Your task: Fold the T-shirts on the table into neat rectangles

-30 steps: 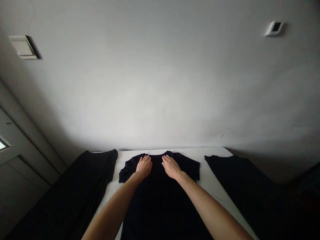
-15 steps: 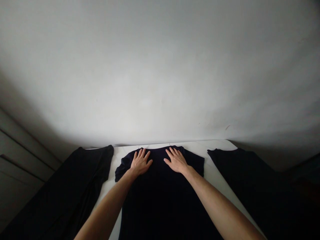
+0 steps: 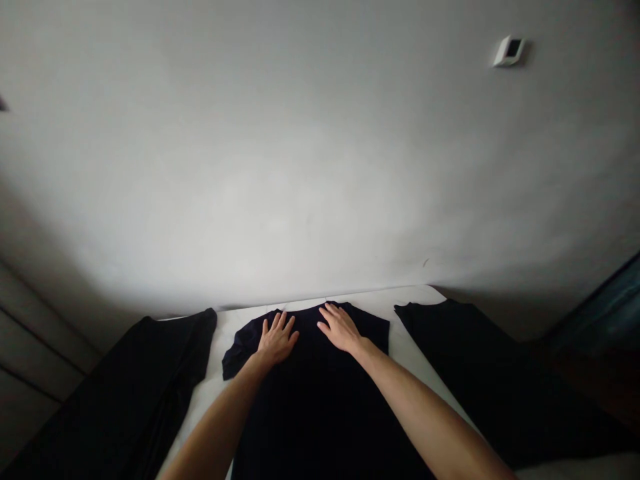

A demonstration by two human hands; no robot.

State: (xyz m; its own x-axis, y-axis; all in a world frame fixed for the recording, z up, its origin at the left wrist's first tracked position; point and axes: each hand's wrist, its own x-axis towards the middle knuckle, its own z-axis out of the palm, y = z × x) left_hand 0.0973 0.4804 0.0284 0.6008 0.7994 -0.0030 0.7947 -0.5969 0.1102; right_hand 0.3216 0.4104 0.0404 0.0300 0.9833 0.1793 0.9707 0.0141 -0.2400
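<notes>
A dark navy short-sleeved T-shirt (image 3: 320, 400) lies flat and spread out on a white table (image 3: 385, 300), its collar end away from me. My left hand (image 3: 277, 340) rests palm down on the shirt's upper left chest, close to the left sleeve, with its fingers spread. My right hand (image 3: 340, 329) presses flat near the collar, right of centre. Neither hand grips the cloth. The collar is dark and partly hidden by my hands.
A long black garment (image 3: 135, 393) lies along the table's left side, and another (image 3: 475, 367) lies along the right side, both overlapping its edges. A grey wall stands behind the table, with a small white wall device (image 3: 509, 51) high up.
My fingers have spread since the oldest frame, and both hands remain on the shirt. The view has swung, shifting the table and shirt left in the picture.
</notes>
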